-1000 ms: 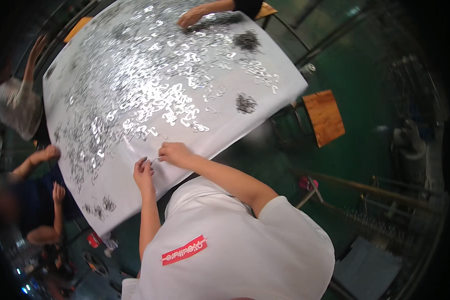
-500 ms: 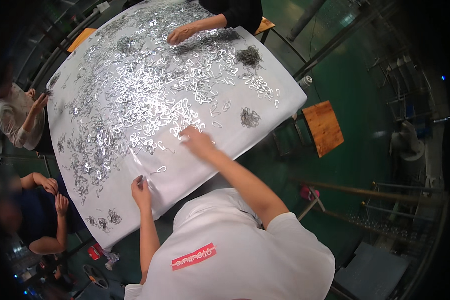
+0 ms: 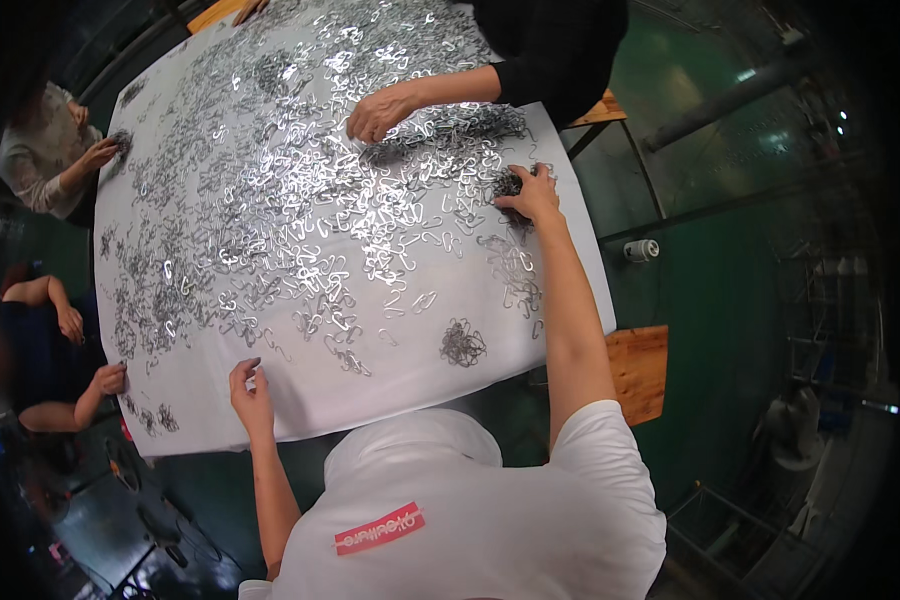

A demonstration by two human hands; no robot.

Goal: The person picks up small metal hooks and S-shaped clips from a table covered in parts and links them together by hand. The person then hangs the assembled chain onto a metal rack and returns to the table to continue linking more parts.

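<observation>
Shiny bent wire hooks [image 3: 300, 180], many of them S-shaped, lie scattered over a table with a white cover [image 3: 390, 385]. My right hand [image 3: 532, 195] reaches far out to the right side, fingers spread over a dark heap of hooks [image 3: 510, 187] and touching it. Closer to me, a small round heap of hooks [image 3: 462, 343] sits by the front edge. My left hand [image 3: 250, 395] hovers at the front left part of the table, fingers loosely bent and apart, nothing visible in them. A few loose hooks [image 3: 348, 355] lie to its right.
Across the table, a co-worker's hand [image 3: 382, 112] is over the hooks. Another person's hands [image 3: 98, 150] hold a dark clump at the left; a third person's hand [image 3: 110, 378] touches the left edge near small heaps [image 3: 158, 418]. A wooden stool [image 3: 638, 372] stands at the right.
My right hand has gone from the near middle hooks out to the dark heap at the right. More hooks lie near the front; the view has shifted. My left hand stays near the front edge.
</observation>
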